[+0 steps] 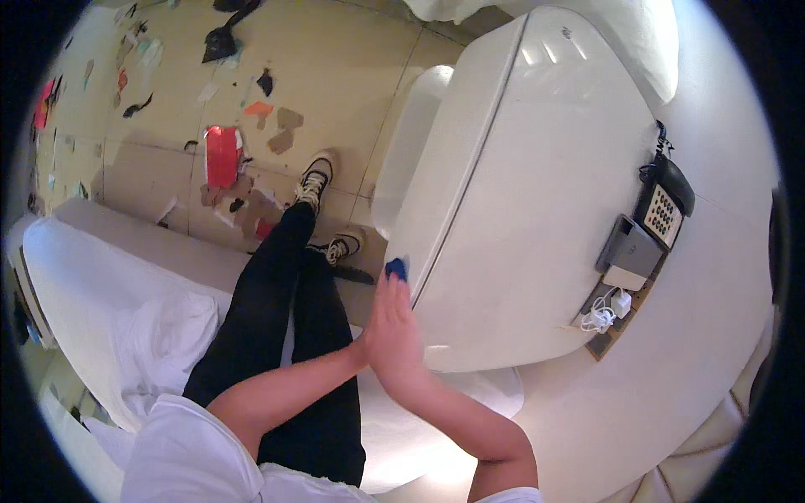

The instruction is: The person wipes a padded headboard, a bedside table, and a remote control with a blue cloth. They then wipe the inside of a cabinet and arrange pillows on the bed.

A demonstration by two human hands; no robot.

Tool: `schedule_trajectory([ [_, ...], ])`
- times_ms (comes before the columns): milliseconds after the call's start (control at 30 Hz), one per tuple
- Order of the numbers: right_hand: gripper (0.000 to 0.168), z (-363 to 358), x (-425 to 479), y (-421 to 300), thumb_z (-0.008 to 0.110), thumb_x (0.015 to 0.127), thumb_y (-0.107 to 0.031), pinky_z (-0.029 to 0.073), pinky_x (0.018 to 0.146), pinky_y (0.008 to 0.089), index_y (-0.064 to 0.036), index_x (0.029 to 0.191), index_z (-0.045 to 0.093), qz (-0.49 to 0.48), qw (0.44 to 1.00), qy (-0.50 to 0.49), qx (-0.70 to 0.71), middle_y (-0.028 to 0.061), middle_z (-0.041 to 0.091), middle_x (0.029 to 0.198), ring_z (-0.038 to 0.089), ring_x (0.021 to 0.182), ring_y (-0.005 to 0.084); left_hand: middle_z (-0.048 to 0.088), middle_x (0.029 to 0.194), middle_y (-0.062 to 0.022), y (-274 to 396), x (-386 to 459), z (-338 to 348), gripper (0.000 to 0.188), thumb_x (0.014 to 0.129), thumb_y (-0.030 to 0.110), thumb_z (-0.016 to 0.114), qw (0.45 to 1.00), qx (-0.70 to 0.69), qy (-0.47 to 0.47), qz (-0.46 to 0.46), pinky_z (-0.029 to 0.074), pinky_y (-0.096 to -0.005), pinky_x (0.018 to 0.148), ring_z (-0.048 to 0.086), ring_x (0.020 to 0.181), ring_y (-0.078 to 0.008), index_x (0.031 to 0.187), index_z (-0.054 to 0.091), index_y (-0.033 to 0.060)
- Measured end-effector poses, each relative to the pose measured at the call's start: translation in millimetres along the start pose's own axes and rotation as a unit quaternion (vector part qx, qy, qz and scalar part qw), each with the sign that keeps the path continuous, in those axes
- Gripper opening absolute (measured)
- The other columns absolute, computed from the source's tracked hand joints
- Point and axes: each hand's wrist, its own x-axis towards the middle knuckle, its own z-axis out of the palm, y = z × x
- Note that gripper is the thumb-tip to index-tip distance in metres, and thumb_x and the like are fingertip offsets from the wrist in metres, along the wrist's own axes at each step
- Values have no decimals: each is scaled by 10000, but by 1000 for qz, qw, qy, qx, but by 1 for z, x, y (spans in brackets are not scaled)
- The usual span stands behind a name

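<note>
My right hand (401,339) and my left hand (373,333) are pressed palm to palm with straight fingers, above my lap and beside a white glossy cabinet (541,182). The right hand lies over most of the left one. At the fingertips shows a small dark blue object (396,269), blurred; which hand holds it I cannot tell. Its lower part is hidden by the fingers. Black trousers cover my legs, and my laced shoes (313,179) rest on the tiled floor.
Scraps and a torn red packet (222,157) litter the floor at the upper left. On the cabinet's right edge are a black corded telephone (665,204), a grey boxlike item (634,251) and a white charger with cable (621,303). White cloth (170,333) lies at left.
</note>
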Motion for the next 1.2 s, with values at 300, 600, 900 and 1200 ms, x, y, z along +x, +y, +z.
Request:
schedule_trajectory([
  [300, 430, -1, 23, -5, 392, 920, -255, 124, 1081, 519, -11, 1238, 549, 39, 999, -29, -23, 198, 374, 1405, 298, 1311, 393, 441, 1293, -72, 3, 19, 9, 473, 913, 234, 491, 975, -200, 4, -93, 355, -353, 999, 416, 1211, -224, 1337, 355, 74],
  [600, 364, 27, -49, -23, 525, 782, -185, 256, 1039, 471, 22, 1050, 658, -12, 975, 196, 102, 194, 535, 1233, 400, 1234, 374, 445, 1283, -61, -10, -58, 11, 484, 914, 229, 502, 965, -214, 68, -140, 370, -350, 988, 423, 1203, -213, 1346, 342, 79],
  [900, 306, 69, -98, -27, 567, 716, -105, 438, 881, 419, -16, 1004, 625, 131, 794, 417, 423, 138, 575, 1134, 525, 1060, 308, 397, 1305, -72, 2, -116, 26, 619, 850, -29, 540, 963, 264, -4, 52, 379, -301, 983, 428, 1184, -195, 1379, 235, 71],
  [1200, 403, 70, -111, -70, 598, 709, -11, 304, 998, 485, -9, 1105, 523, 483, 532, 386, 579, 214, 426, 1251, 383, 1185, 397, 493, 1317, -57, 25, -100, 54, 409, 758, 95, 585, 278, 801, -270, 457, 340, -406, 975, 443, 1200, -253, 1165, 588, 135],
])
